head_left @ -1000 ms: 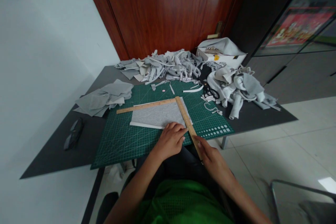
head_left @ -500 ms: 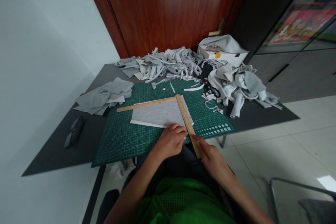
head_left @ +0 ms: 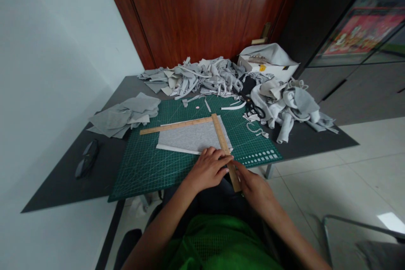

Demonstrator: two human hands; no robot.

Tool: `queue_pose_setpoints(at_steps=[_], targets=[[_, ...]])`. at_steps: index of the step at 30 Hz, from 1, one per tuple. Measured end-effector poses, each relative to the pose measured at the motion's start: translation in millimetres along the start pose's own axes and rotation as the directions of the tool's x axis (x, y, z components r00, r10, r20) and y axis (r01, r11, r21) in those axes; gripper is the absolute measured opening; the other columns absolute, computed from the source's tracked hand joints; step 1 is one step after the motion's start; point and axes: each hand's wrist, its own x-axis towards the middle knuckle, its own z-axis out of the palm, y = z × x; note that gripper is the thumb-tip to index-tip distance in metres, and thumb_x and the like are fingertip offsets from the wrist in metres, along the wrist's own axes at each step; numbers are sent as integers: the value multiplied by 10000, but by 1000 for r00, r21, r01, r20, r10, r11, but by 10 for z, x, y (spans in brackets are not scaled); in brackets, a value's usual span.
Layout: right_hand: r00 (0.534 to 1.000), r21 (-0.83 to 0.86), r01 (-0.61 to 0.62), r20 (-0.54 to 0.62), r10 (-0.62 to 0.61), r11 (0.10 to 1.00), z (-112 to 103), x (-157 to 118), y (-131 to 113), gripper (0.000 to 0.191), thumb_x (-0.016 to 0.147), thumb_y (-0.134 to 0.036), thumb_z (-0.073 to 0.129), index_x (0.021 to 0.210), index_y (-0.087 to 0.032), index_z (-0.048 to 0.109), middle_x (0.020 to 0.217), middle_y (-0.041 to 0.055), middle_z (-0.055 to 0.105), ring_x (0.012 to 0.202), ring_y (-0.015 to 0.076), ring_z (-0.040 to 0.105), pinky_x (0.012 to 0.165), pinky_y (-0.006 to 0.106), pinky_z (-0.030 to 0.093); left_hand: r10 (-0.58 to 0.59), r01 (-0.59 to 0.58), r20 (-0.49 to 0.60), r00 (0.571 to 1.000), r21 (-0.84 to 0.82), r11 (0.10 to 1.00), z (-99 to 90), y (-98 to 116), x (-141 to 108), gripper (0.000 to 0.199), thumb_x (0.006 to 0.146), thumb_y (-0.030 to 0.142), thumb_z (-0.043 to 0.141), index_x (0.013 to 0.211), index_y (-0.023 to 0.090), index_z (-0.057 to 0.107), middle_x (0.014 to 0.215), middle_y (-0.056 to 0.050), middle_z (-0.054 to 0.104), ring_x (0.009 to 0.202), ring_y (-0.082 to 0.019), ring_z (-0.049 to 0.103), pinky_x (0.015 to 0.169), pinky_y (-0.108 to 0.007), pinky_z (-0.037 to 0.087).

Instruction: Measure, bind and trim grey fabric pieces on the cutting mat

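Observation:
A wooden L-shaped ruler (head_left: 220, 131) lies over a light grey piece of fabric (head_left: 186, 137) on the green cutting mat (head_left: 152, 164). One arm crosses the fabric's far edge; the other runs toward me past the mat's near edge. My left hand (head_left: 210, 169) lies on the near edge of the fabric, its stretched fingertips resting across the ruler's near arm. Along the right side of that arm, my right hand (head_left: 255, 187) is closed with its fingertips at the ruler's edge. What its fingers hold is hidden.
Grey fabric scraps (head_left: 202, 76) are heaped at the back, with more cloth (head_left: 287, 101) at right. Black scissors (head_left: 255, 109) lie beside it. Flat fabric pieces (head_left: 126, 114) and a dark glasses-like item (head_left: 87, 158) lie left. A white box (head_left: 268, 67) stands behind.
My left hand's fingers have moved right, now reaching over the ruler's near arm. My right hand has shifted slightly along the ruler's edge. The ruler and fabric look nearly unmoved.

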Motion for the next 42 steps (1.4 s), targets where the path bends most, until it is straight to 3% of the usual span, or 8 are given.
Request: queue_pose_setpoints(at_steps=[5, 9, 13, 17, 24, 30, 40, 42], targets=[[994, -243, -10, -107, -16, 970, -204, 277, -6, 480, 1013, -181, 406, 1444, -244, 606, 1079, 113, 806, 800, 241, 778, 673, 291, 556, 8, -8, 4, 1000, -26, 1000, -10, -15, 3, 500, 928, 379, 728, 1399, 272, 597, 1296, -63, 606, 1204, -290, 486, 1057, -480, 415], [996, -347, 87, 33, -81, 934, -315, 591, -11, 510, 998, -165, 463, 1483, -255, 593, 1030, 116, 802, 799, 224, 768, 681, 271, 538, 29, -30, 13, 999, 46, 998, 29, -2, -16, 674, 842, 458, 808, 1446, 286, 565, 1323, -79, 568, 1209, -314, 470, 1075, -513, 399], [983, -328, 157, 144, -115, 931, -324, 729, 44, 497, 1016, -191, 466, 1490, -277, 592, 1035, 97, 799, 860, 217, 764, 732, 281, 542, 33, -34, 11, 999, 169, 985, 72, 36, -25, 517, 905, 374, 741, 1394, 280, 601, 1290, -87, 565, 1200, -315, 465, 1075, -515, 397], [986, -270, 141, 126, -110, 953, -313, 726, 124, 428, 1042, -227, 456, 1422, -255, 650, 1112, 105, 792, 953, 219, 758, 808, 294, 537, 53, -54, 8, 999, 192, 980, 69, 50, -19, 475, 940, 383, 709, 1387, 275, 591, 1252, -84, 571, 1167, -309, 478, 1030, -498, 431], [983, -341, 146, 156, -98, 929, -341, 695, 75, 378, 1051, -268, 471, 1388, -268, 642, 1074, 75, 771, 861, 206, 746, 715, 276, 487, 58, -54, -22, 998, 153, 987, 49, 36, -35, 494, 957, 387, 692, 1422, 278, 571, 1286, -80, 574, 1180, -299, 493, 1037, -481, 441], [971, -362, 220, 167, -169, 906, -360, 638, 133, 316, 1067, -253, 446, 1276, -247, 682, 967, 55, 732, 791, 189, 715, 663, 277, 423, 53, -47, -34, 998, 158, 986, 59, 32, -47, 483, 975, 393, 671, 1435, 287, 569, 1290, -68, 594, 1173, -285, 499, 1040, -470, 434], [973, -323, 219, 145, -180, 921, -343, 578, 116, 298, 1086, -299, 417, 1183, -215, 686, 958, 60, 745, 807, 189, 705, 699, 281, 409, 48, -48, 1, 999, 160, 986, 26, 41, -37, 502, 1007, 481, 626, 1458, 278, 535, 1346, -54, 621, 1178, -293, 501, 1032, -476, 425], [973, -325, 222, 135, -187, 919, -334, 579, 109, 317, 1084, -304, 416, 1244, -208, 672, 992, 69, 758, 832, 200, 714, 714, 286, 421, 53, -53, 0, 999, 152, 987, 34, 27, -39, 503, 1005, 479, 635, 1457, 282, 536, 1328, -51, 632, 1181, -290, 507, 1039, -469, 425]])
